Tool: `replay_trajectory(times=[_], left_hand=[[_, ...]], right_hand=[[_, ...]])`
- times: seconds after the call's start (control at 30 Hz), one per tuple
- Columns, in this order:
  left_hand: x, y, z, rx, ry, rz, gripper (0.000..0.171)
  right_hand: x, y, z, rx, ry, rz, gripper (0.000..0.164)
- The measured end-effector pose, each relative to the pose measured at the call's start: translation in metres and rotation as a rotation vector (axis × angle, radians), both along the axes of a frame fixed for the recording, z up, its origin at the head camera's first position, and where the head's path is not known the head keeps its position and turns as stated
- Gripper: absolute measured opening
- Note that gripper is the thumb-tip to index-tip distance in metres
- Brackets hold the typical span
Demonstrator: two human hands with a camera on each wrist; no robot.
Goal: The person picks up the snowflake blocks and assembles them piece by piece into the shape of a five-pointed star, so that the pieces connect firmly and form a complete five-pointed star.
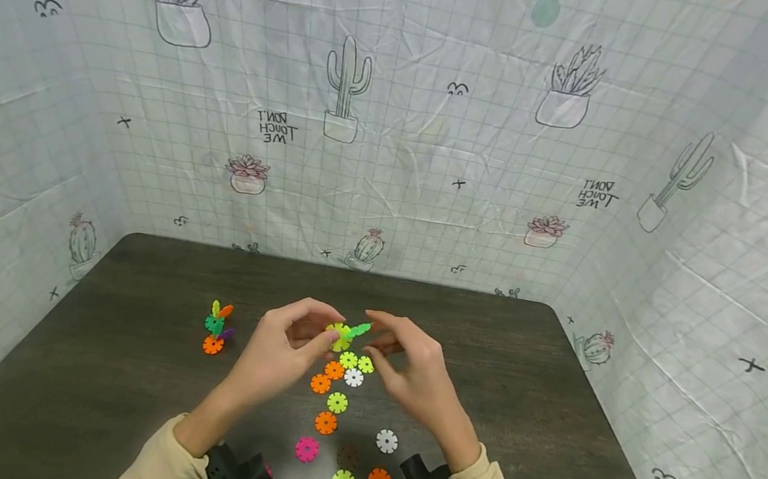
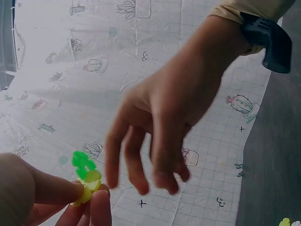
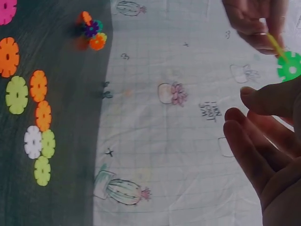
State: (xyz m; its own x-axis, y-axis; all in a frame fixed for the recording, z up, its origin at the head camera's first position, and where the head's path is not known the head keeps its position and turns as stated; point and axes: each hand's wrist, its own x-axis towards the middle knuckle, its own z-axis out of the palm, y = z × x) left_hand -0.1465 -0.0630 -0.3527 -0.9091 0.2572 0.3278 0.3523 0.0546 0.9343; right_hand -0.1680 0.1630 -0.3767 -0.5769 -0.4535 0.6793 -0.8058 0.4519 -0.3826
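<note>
Up over the table, my left hand [image 1: 282, 346] pinches a yellow notched plastic disc [image 1: 339, 335] between thumb and fingers. Slotted into it at an angle is a green notched disc [image 1: 358, 331], which sticks out toward the right; its face shows in the right wrist view. My right hand [image 1: 415, 366] hovers just beside the pair, fingers loosely bent and holding nothing. The left wrist view shows a gap between these right fingers and the joined discs. Below the hands lie two yellow-green discs [image 1: 348, 360] and a white disc [image 1: 353, 377].
Several loose discs trail toward the front: orange [image 1: 326, 423], pink [image 1: 306, 450], brown [image 1: 348, 457], white [image 1: 386, 440] and yellow-green. A joined multicoloured disc cluster [image 1: 215, 324] stands at the left of the dark table [image 1: 127, 368]. Printed cloth [image 1: 398, 115] surrounds the table's back and sides.
</note>
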Motion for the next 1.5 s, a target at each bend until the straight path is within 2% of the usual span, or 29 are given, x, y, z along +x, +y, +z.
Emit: replay_trajectory(times=[0.13,0.27,0.37,0.47,0.57,0.67,0.8,0.93,1.07,1.3,1.5], left_hand=[[-0.001,-0.001,0.001,0.027,-0.019,-0.014,0.019],[-0.003,-0.002,0.0,0.034,-0.036,-0.018,0.018],[-0.003,-0.002,0.0,0.039,-0.049,-0.019,0.018],[-0.004,-0.002,0.0,0.044,-0.064,-0.023,0.018],[-0.004,-0.003,0.0,0.053,-0.078,-0.025,0.018],[-0.004,-0.004,-0.001,0.063,-0.1,-0.026,0.018],[-0.004,-0.005,-0.002,0.077,-0.127,-0.031,0.019],[-0.004,-0.007,-0.004,0.088,-0.126,-0.037,0.022],[-0.004,-0.009,-0.005,0.093,-0.113,-0.034,0.024],[-0.004,-0.009,-0.006,0.089,-0.104,-0.039,0.025],[-0.003,-0.008,-0.006,0.088,-0.108,-0.034,0.025]], right_hand=[[-0.002,-0.003,-0.007,0.046,-0.053,-0.046,0.054],[-0.003,-0.008,-0.012,0.14,-0.158,-0.104,0.045],[-0.005,-0.01,-0.017,0.261,-0.302,-0.11,0.035],[-0.012,-0.011,-0.027,0.389,-0.478,-0.068,0.027],[-0.024,-0.012,-0.043,0.487,-0.64,-0.018,0.027],[-0.033,-0.014,-0.063,0.547,-0.732,0.008,0.03],[-0.036,-0.016,-0.083,0.567,-0.782,0.023,0.03],[-0.034,-0.015,-0.094,0.538,-0.815,0.011,0.017],[-0.034,-0.015,-0.095,0.533,-0.802,0.025,0.014],[-0.034,-0.02,-0.093,0.573,-0.744,0.062,0.032],[-0.035,-0.026,-0.095,0.59,-0.727,0.075,0.025]])
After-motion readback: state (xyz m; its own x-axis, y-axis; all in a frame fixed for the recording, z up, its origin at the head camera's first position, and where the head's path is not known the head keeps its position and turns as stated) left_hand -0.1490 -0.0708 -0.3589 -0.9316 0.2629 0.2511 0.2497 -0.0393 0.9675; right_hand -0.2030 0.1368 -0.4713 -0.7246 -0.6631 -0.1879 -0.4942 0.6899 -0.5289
